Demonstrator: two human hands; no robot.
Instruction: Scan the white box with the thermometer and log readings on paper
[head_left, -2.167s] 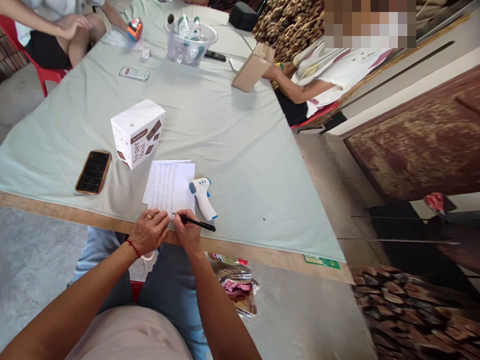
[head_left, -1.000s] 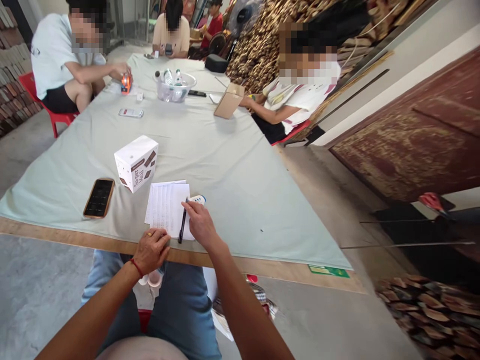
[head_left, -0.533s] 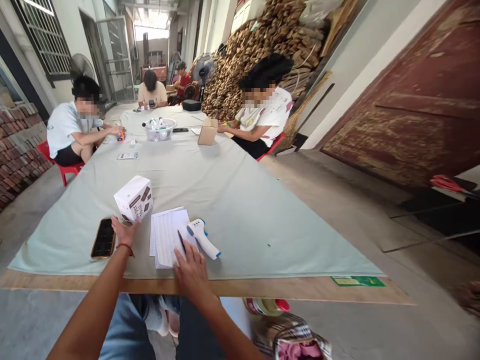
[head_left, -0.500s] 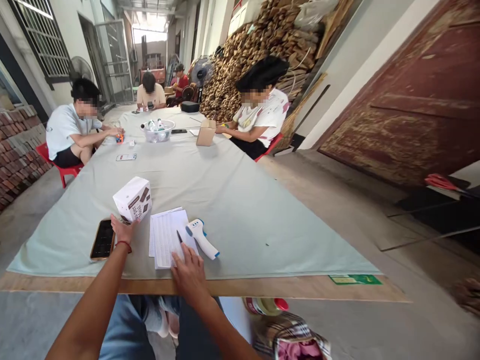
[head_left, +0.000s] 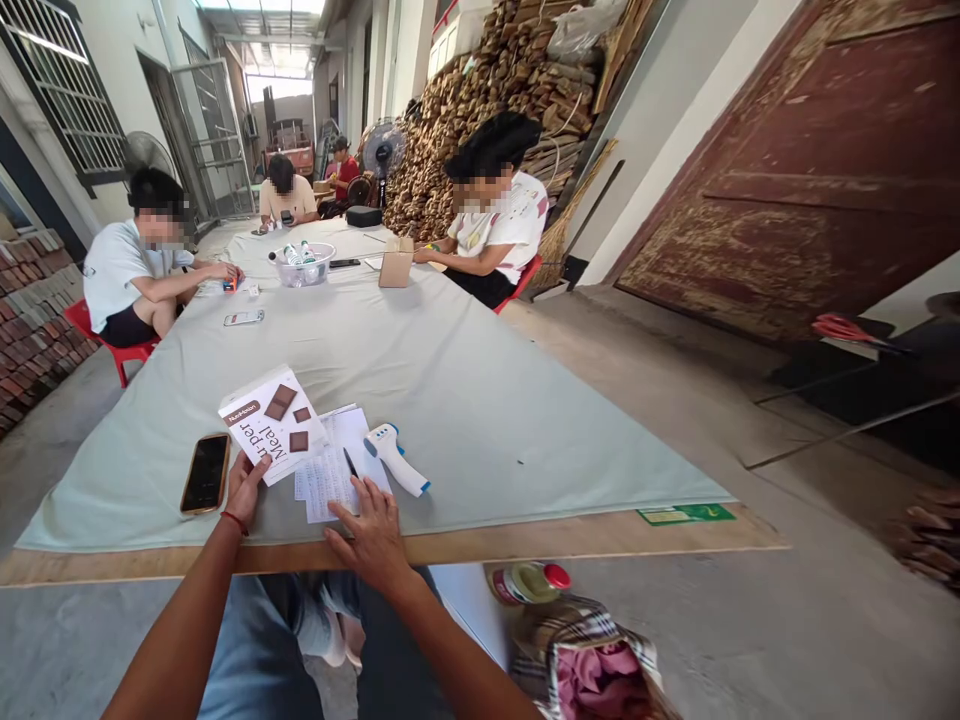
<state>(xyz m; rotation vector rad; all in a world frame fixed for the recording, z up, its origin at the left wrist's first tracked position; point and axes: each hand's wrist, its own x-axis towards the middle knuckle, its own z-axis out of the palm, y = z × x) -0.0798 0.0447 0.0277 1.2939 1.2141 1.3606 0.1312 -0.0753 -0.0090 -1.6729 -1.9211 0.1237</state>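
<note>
My left hand (head_left: 246, 492) grips the lower edge of a white cardboard box (head_left: 259, 405) with brown chocolate pictures and the word "Meal". The box is tilted, its printed face towards me, and overlaps some written sheets of paper (head_left: 324, 492). On those sheets my right hand (head_left: 371, 530) lies flat, fingers stretched out. A dark pen (head_left: 350, 462) rests by its fingertips; whether they touch it I cannot tell. Just beyond lies a white and blue infrared thermometer (head_left: 397, 460). Left of the box is a phone (head_left: 205, 474) in an orange-edged case.
A cloth (head_left: 480, 420) covers the long table. Farther along it stand a clear plastic basket (head_left: 304, 268) with bottles, a brown carton (head_left: 396, 263) and another phone (head_left: 244, 318). Several people sit around it. Below the front edge are a red-capped jar (head_left: 529, 582) and a checked bag (head_left: 592, 650).
My left hand has taken hold of the box and turned it, so its large printed face now shows and it leans over the papers. My right hand stays on the sheets.
</note>
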